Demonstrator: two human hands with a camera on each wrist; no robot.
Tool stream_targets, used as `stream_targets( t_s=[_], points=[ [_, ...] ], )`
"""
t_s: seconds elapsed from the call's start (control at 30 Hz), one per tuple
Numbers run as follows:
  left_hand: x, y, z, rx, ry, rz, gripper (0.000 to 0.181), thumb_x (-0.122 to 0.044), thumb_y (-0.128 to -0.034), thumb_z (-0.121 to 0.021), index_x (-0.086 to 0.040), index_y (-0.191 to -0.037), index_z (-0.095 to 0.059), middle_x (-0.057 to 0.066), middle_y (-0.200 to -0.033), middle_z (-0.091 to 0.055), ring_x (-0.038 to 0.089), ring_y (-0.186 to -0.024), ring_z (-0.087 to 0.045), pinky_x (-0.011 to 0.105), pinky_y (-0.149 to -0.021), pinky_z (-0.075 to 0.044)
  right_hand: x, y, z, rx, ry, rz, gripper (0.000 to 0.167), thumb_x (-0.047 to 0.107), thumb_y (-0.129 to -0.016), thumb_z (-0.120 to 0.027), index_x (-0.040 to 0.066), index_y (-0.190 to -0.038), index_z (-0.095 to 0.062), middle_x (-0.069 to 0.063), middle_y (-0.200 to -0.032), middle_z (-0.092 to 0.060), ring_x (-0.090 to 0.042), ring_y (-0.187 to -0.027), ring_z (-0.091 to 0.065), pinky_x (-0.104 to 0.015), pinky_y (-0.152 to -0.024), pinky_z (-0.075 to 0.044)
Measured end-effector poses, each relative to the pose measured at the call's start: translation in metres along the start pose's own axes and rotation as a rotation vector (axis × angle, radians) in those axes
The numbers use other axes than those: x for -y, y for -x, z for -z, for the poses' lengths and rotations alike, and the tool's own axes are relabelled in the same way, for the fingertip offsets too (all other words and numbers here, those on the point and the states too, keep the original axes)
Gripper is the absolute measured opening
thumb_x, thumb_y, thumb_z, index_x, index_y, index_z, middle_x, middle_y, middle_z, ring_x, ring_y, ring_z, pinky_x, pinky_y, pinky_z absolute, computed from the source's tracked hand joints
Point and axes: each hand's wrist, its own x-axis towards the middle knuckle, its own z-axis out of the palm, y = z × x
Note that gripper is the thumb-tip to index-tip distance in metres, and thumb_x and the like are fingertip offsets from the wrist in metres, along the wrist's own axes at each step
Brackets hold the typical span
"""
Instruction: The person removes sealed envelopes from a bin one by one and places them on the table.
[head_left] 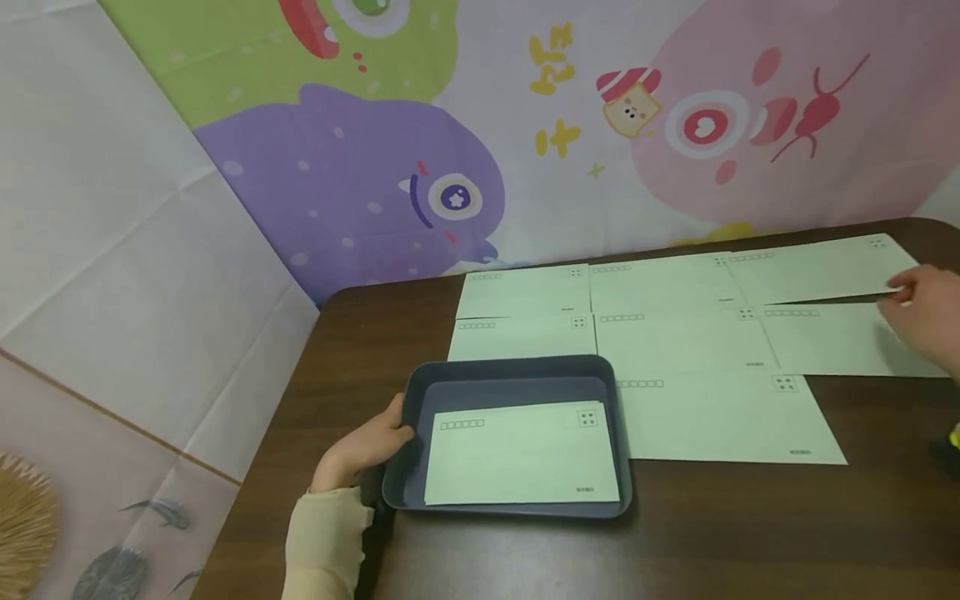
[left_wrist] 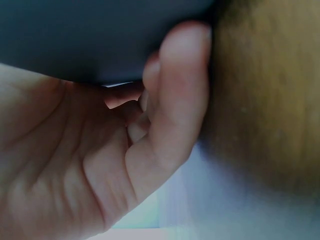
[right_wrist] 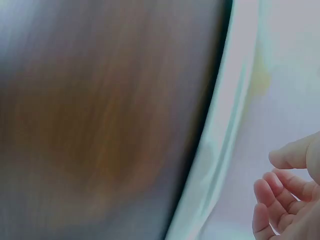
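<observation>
My left hand [head_left: 371, 450] grips the left side of a dark blue-grey tray [head_left: 517, 368], thumb over the rim. Close up in the left wrist view, curled fingers [left_wrist: 175, 95] bear against the tray's underside [left_wrist: 100, 40]. Inside the tray lies a pale envelope [head_left: 521, 458] with printed boxes and a stamp square. At the far right, my right hand [head_left: 926, 312] is by the lower right corner of the back-row envelope [head_left: 825, 268]. Its thumb and loosely bent fingers [right_wrist: 267, 195] stand apart in the right wrist view, with nothing visible between them.
More envelopes [head_left: 686, 342] lie in rows on the brown table [head_left: 360, 350], some partly behind the tray. A cartoon-printed cloth [head_left: 555, 183] hangs along the back edge, and a pale panel [head_left: 150, 167] stands at the left. Something dark and yellow [head_left: 952, 442] shows at the right edge.
</observation>
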Motion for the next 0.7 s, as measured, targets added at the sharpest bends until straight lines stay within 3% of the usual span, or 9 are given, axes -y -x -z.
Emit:
stream_targets(
  t_s=[0.13,0.4,0.53,0.7],
  points=[
    [0.0,0.0,0.0,0.0,0.013,-0.008,0.062,-0.011,-0.0915,-0.036,0.002,-0.144,-0.005,0.019,-0.15,-0.01,0.033,-0.137,-0.013,0.053,-0.107,-0.015,0.066,0.024,0.003,0.072,0.026,0.219,0.032,0.016,-0.088,-0.051,-0.01,-0.105,-0.051,-0.027,-0.089,-0.054,-0.033,-0.072,-0.052,-0.044,-0.057,-0.04],
    [0.001,0.0,0.0,0.003,0.006,-0.02,0.061,-0.011,-0.0918,-0.036,0.001,-0.144,-0.007,0.019,-0.15,-0.012,0.033,-0.137,-0.013,0.053,-0.107,-0.016,0.161,0.089,-0.01,0.161,-0.085,0.529,0.019,0.013,-0.085,-0.059,0.003,-0.102,-0.061,-0.009,-0.09,-0.062,-0.02,-0.077,-0.055,-0.032,-0.059,-0.041],
    [0.001,0.0,0.0,0.0,0.001,-0.017,0.061,-0.011,-0.0917,-0.036,0.001,-0.144,-0.008,0.019,-0.15,-0.012,0.033,-0.137,-0.014,0.053,-0.107,-0.016,0.196,0.116,-0.025,0.209,-0.107,0.659,0.016,0.01,-0.082,-0.062,0.006,-0.098,-0.063,-0.004,-0.09,-0.064,-0.016,-0.078,-0.058,-0.035,-0.067,-0.045],
    [0.002,0.0,0.001,0.004,0.005,-0.012,0.06,-0.012,-0.0917,-0.036,0.0,-0.144,-0.008,0.019,-0.15,-0.013,0.032,-0.136,-0.014,0.053,-0.107,-0.017,0.223,0.137,-0.045,0.248,-0.066,0.821,0.017,0.011,-0.078,-0.067,0.009,-0.095,-0.065,-0.001,-0.091,-0.063,-0.018,-0.086,-0.058,-0.042,-0.079,-0.044]
  ],
)
